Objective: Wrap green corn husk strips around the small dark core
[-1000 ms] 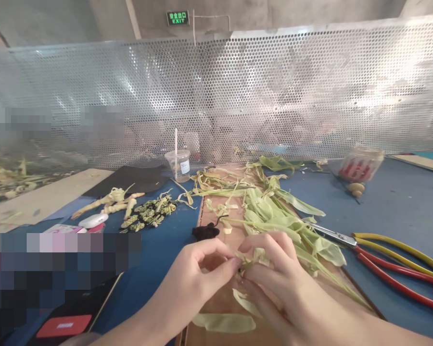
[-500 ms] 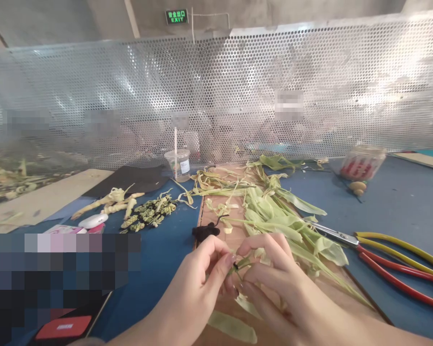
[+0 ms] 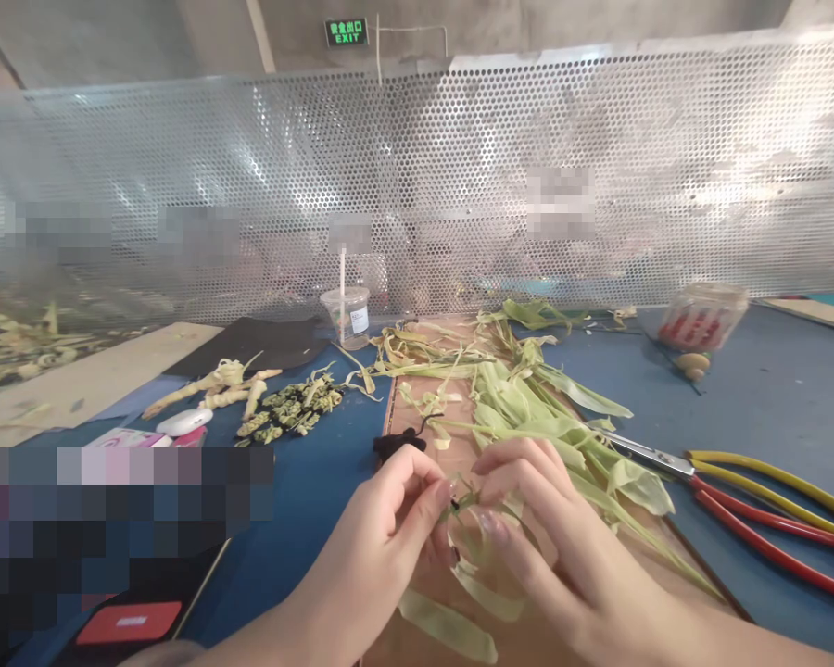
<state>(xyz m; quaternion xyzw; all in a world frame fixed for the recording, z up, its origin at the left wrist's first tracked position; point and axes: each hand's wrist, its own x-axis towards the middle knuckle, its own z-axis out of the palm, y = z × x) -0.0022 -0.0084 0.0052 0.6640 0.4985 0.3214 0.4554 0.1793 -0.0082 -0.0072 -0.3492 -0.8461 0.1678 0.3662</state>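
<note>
Thin green leaf strip (image 3: 467, 503) pinched between left hand (image 3: 382, 547) and right hand (image 3: 549, 547), fingertips of both closed on it just above a brown board (image 3: 427, 579), loose strips (image 3: 451, 625) curling beneath. Beyond the right hand, a heap of pale green husk leaves (image 3: 528, 408); further right, scissors (image 3: 646, 454) and red and yellow cables (image 3: 771, 519) on the blue tabletop (image 3: 771, 398). Past the left hand, a small black object (image 3: 398, 445), braided green pieces (image 3: 292, 412), a plastic cup (image 3: 347, 315), all before a perforated metal screen (image 3: 459, 185) under a green exit sign (image 3: 346, 32).
</note>
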